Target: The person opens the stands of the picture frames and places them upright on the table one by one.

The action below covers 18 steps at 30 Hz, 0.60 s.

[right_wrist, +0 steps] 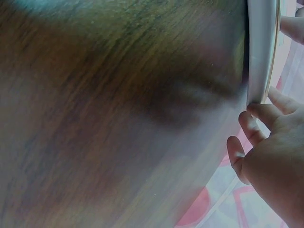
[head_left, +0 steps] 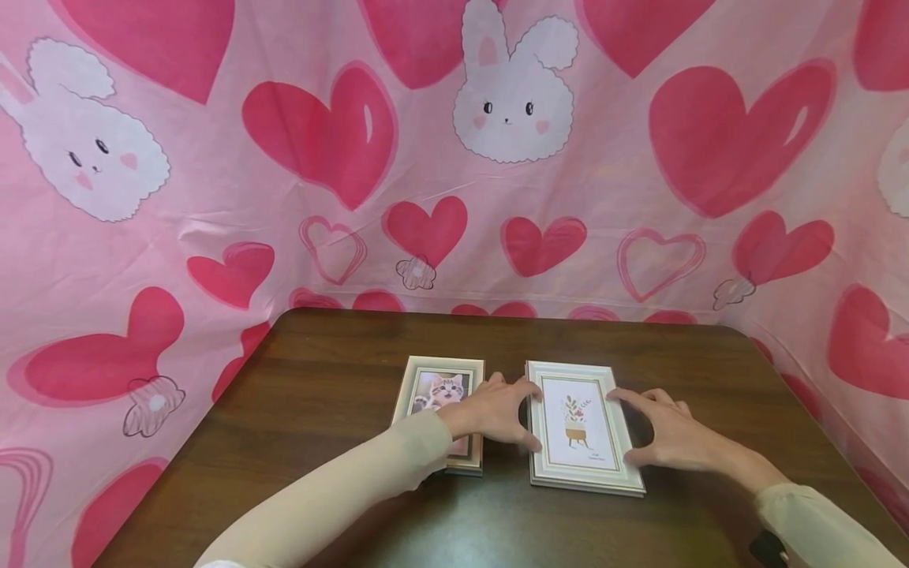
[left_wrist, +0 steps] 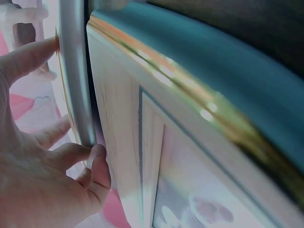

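A white picture frame point(head_left: 577, 422) with a drawing of a potted plant lies on the dark wooden table, between both hands. The left hand point(head_left: 495, 412) holds its left side, with thumb and fingertips on the rim. At the right side, the right hand point(head_left: 675, 434) holds the opposite rim in the same way. Left of it lies a smaller cream picture frame point(head_left: 402, 402) with a kitten photo, partly hidden under the left wrist and sleeve. In the left wrist view, the kitten frame point(left_wrist: 116, 95) stands out close beside the left hand's fingers.
The brown table point(head_left: 334, 379) reaches back to a pink cloth point(head_left: 398, 170) printed with hearts and rabbits, which hangs behind it and on both sides. A small dark object point(head_left: 768, 546) shows beside the right sleeve.
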Each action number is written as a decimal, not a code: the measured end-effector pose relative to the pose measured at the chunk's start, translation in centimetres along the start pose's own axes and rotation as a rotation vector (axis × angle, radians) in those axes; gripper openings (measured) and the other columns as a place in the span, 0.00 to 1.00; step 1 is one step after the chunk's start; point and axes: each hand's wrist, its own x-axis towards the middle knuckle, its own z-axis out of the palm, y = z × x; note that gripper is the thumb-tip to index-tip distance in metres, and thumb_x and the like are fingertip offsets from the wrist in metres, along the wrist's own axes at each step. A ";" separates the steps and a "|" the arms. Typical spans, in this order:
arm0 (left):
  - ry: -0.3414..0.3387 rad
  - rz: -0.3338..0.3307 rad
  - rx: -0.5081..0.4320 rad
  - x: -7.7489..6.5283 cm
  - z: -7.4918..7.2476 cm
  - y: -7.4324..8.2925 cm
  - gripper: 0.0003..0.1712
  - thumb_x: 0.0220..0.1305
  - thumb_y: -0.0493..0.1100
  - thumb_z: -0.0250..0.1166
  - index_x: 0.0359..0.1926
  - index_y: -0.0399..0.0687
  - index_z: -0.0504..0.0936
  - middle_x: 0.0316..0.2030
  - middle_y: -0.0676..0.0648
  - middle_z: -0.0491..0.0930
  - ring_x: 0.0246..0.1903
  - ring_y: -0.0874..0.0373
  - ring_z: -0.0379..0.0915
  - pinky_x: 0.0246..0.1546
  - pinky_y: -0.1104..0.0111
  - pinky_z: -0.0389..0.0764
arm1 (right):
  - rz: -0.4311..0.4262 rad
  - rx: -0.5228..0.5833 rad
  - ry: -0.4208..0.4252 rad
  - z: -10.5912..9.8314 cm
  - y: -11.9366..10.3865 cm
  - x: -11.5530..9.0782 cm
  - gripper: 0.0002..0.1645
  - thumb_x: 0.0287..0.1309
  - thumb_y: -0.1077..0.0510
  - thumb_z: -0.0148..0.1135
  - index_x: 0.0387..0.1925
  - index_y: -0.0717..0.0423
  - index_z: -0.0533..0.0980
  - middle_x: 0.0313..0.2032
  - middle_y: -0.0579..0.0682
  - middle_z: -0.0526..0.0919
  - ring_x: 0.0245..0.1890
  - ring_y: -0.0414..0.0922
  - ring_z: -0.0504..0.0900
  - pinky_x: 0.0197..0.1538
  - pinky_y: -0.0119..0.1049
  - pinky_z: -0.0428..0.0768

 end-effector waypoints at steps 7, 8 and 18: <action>0.020 0.019 0.016 0.1 0.2 -0.1 0.44 0.51 0.65 0.81 0.67 0.62 0.76 0.56 0.57 0.81 0.47 0.58 0.64 0.43 0.68 0.69 | 0.013 0.008 0.008 0.0 -0.3 -0.1 0.58 0.37 0.42 0.83 0.73 0.50 0.70 0.59 0.59 0.78 0.60 0.61 0.69 0.49 0.62 0.67; 0.022 0.019 0.017 0.1 0.3 -0.1 0.44 0.51 0.65 0.81 0.67 0.62 0.76 0.56 0.57 0.80 0.47 0.58 0.64 0.43 0.68 0.69 | 0.010 0.008 0.012 0.0 -0.3 -0.2 0.58 0.37 0.42 0.83 0.73 0.50 0.70 0.58 0.59 0.78 0.60 0.61 0.69 0.49 0.63 0.67; 0.032 0.009 0.019 -0.2 0.2 0.2 0.45 0.50 0.64 0.82 0.68 0.61 0.76 0.53 0.59 0.78 0.46 0.58 0.63 0.42 0.69 0.68 | 0.006 0.010 0.028 0.1 -0.2 -0.2 0.59 0.37 0.42 0.84 0.73 0.49 0.69 0.59 0.61 0.77 0.61 0.63 0.68 0.50 0.67 0.68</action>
